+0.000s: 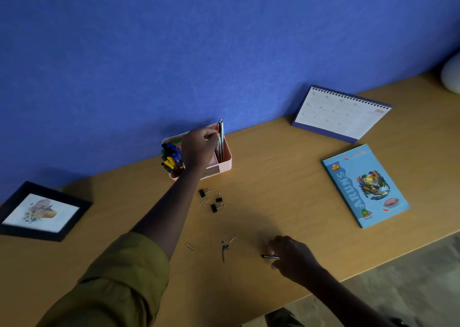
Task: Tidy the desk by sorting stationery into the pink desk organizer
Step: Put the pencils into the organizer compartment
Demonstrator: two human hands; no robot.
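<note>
Gripping a black pen (270, 256) at the desk's (286, 177) near edge, the right hand (292, 258) is closed on it; farther back, the left hand (199, 147) pinches a red pen (217, 128) over the pink desk organizer (225, 163), by the wall, with binder clips (211, 199) between.

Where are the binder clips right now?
In the head view, three black binder clips lie loose on the desk just in front of the pink organizer, right of the left forearm, with a paper clip among them.
</note>
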